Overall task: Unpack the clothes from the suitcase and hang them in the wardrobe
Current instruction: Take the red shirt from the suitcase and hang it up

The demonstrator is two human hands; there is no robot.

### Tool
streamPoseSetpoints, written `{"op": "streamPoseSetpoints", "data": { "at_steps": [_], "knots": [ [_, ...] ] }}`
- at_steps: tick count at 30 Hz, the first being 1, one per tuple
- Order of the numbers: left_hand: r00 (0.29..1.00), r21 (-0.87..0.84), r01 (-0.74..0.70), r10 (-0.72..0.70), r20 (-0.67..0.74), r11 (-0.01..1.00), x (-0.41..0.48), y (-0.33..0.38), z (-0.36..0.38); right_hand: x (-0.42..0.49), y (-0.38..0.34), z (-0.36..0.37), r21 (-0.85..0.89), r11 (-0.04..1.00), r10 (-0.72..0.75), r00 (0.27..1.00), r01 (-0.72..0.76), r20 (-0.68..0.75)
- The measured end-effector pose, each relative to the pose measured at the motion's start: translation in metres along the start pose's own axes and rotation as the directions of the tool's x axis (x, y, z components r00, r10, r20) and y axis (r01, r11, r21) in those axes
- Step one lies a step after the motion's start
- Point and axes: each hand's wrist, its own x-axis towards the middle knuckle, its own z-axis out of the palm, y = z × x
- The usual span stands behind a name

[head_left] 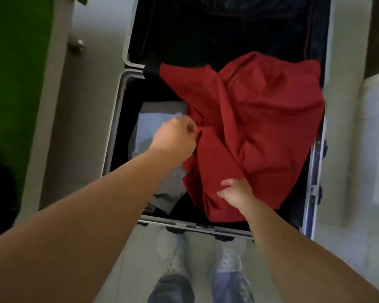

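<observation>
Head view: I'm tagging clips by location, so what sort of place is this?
Probably a bedroom or dressing area. An open suitcase lies on the pale floor with clothes in it, a red garment on top, and a door with a round knob, perhaps a wardrobe's, stands to its left.

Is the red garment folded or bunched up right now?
Bunched, not folded: the red garment drapes in loose creases over the open suitcase, the left hand pinching one edge and the right hand gripping its lower part.

left hand (174, 136), right hand (236, 192) grip red garment (260, 119) | over open suitcase (114, 149)
</observation>
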Motion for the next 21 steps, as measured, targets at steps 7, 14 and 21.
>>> {"op": "streamPoseSetpoints", "data": {
  "at_steps": [7,14,21],
  "knots": [
    [0.996,0.036,0.013,-0.016,0.087,0.999,-0.009,-0.018,0.021,-0.01,0.007,0.0,0.499,0.864,0.032,0.997,-0.061,0.067],
    [0.96,0.129,-0.083,0.045,0.278,0.988,-0.071,0.056,-0.054,-0.163,-0.05,-0.124,0.772,0.61,-0.38,0.921,0.182,0.083],
    [0.981,0.046,-0.192,0.19,0.046,0.98,-0.142,0.18,-0.174,-0.332,-0.116,-0.244,0.869,0.217,-0.61,0.757,0.444,-0.234]
  ]
}}
